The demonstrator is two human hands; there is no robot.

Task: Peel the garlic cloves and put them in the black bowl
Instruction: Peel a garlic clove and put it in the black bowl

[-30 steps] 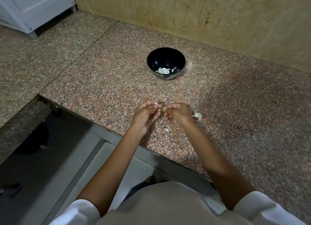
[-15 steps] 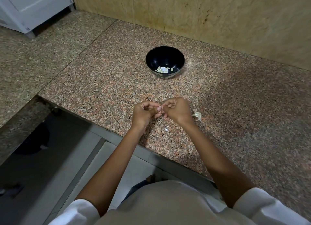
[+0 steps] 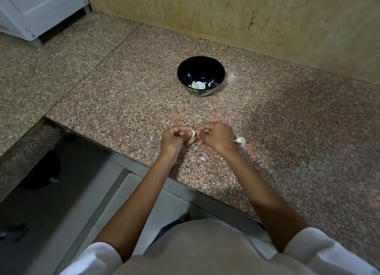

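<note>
Speckled pink and grey granite is forming the worktop [image 3: 287,130], which is spreading from the near edge to a beige wall panel [image 3: 267,17] at the far side. A grey tiled floor [image 3: 51,213] is showing below the worktop's near left edge, and a white cabinet [image 3: 37,7] is sitting in the far left corner.

The black bowl [image 3: 200,68] is standing upright towards the far middle of the worktop, well apart from the hands, and it is holding a small heap of peeled cloves [image 3: 198,85] at its bottom.

Two bare forearms in white sleeves are reaching in from the near side, and the hands are meeting just above the worktop near its near edge. The left hand [image 3: 174,140] is curling its fingers and pinching the garlic clove [image 3: 193,133] at their tips. The right hand [image 3: 216,136] is curling its fingers too, with thumb and forefinger closing on the right side of the same clove.

A pale strip of peel [image 3: 240,140] is lying on the worktop just right of the right hand. A tiny white scrap [image 3: 202,158] is lying on the granite just nearer than the hands, between the wrists.
</note>
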